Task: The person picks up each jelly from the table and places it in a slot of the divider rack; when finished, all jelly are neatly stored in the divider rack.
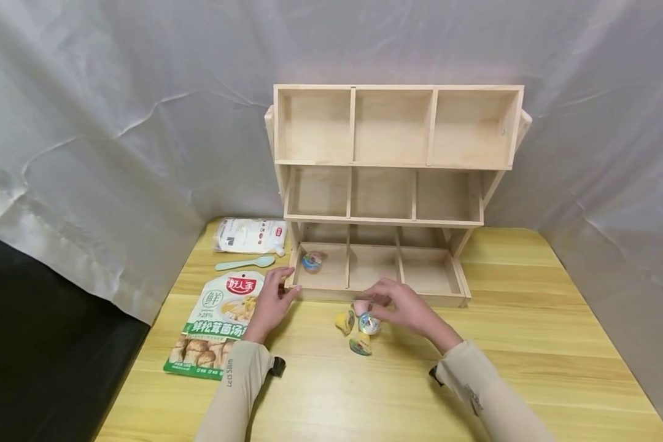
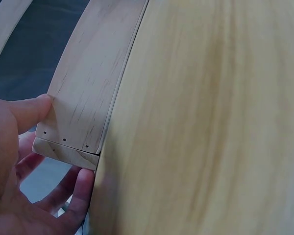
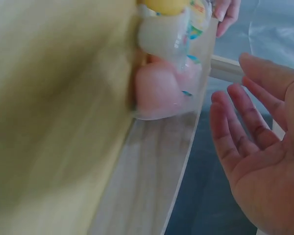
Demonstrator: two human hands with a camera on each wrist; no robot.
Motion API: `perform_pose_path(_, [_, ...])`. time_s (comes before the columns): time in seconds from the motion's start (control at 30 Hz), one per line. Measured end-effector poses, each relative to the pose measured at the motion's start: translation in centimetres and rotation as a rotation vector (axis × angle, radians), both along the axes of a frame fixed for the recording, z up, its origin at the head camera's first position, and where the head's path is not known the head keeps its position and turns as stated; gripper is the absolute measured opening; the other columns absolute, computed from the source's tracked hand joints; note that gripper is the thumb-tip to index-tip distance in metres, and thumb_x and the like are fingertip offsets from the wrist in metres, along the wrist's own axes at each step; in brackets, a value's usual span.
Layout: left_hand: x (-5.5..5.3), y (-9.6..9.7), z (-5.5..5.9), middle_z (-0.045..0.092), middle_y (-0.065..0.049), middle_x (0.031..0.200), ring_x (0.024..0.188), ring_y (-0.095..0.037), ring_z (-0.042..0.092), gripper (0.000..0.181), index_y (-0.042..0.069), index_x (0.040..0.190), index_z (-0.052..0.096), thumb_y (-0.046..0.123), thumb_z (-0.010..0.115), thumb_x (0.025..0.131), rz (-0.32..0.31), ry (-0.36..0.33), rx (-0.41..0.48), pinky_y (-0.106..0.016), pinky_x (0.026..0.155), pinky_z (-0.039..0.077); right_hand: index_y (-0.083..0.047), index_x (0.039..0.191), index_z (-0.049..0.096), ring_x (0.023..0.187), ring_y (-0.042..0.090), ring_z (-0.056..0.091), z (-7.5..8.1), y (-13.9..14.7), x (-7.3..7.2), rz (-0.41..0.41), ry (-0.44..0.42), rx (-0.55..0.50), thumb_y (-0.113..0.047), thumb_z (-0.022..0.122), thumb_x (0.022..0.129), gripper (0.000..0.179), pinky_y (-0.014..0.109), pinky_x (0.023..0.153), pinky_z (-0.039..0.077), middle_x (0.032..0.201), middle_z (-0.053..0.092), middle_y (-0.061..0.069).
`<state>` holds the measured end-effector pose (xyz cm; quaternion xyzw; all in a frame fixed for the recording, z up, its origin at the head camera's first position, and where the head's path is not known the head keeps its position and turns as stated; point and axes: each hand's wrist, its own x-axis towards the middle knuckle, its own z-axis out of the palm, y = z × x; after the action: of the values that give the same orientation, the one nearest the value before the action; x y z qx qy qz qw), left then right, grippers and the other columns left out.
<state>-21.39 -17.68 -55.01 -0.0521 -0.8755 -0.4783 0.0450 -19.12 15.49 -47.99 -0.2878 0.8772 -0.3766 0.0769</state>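
My left hand (image 1: 271,302) grips the front left corner of a three-tier wooden rack (image 1: 383,294); in the left wrist view its thumb lies on the front board's edge, with fingers round the end. Just in front of the rack, several small jelly cups cluster on the table: two yellow ones (image 1: 361,344), a whitish one with a shiny lid (image 1: 369,324) and a pink one (image 1: 361,306). Over them hovers my right hand (image 1: 395,302), fingers spread and apart from the pink cup (image 3: 159,90) in the right wrist view. Another jelly cup (image 1: 312,261) lies in the bottom tier's left compartment.
Left of the rack lie a white plastic packet (image 1: 251,236), a pale blue spoon (image 1: 245,263) and a green-and-white mushroom soup pouch (image 1: 215,325), partly behind my left arm. Grey cloth (image 1: 160,110) hangs behind and beside the wooden table (image 1: 530,344).
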Motion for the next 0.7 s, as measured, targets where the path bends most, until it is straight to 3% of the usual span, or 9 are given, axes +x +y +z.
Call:
perform_pose_path(0.17, [0.0,0.0,0.0,0.044,-0.009,0.152,0.122,-0.034,0.06,0.052,0.015,0.147,0.053,0.027,0.07,0.1,0.003,-0.001,-0.007,-0.048,0.106,0.053,-0.009,0.135,0.068,0.092,0.026,0.066,-1.2,0.4,0.8,0.015,-0.026,0.031,-0.006,0.084,0.084,0.053,0.038,0.079,0.062,0.109,0.069,0.008])
perform_pose_path(0.37, [0.0,0.0,0.0,0.044,-0.009,0.152,0.121,-0.034,0.06,0.051,0.014,0.147,0.053,0.026,0.07,0.1,0.001,-0.006,0.0,-0.047,0.106,0.054,-0.01,0.13,0.071,0.089,0.021,0.062,-2.3,0.4,1.2,0.011,0.016,0.094,-0.012,0.088,0.08,0.052,0.034,0.074,0.059,0.124,0.07,0.006])
perform_pose_path(0.7, [0.0,0.1,-0.1,0.045,-0.009,0.15,0.115,-0.033,0.062,0.05,0.014,0.146,0.054,0.025,0.07,0.1,0.012,-0.001,0.006,-0.046,0.103,0.055,-0.008,0.132,0.069,0.081,0.016,0.06,-2.9,0.1,1.4,0.025,0.05,0.131,-0.008,0.09,0.077,0.058,0.02,0.066,0.052,0.123,0.068,0.007])
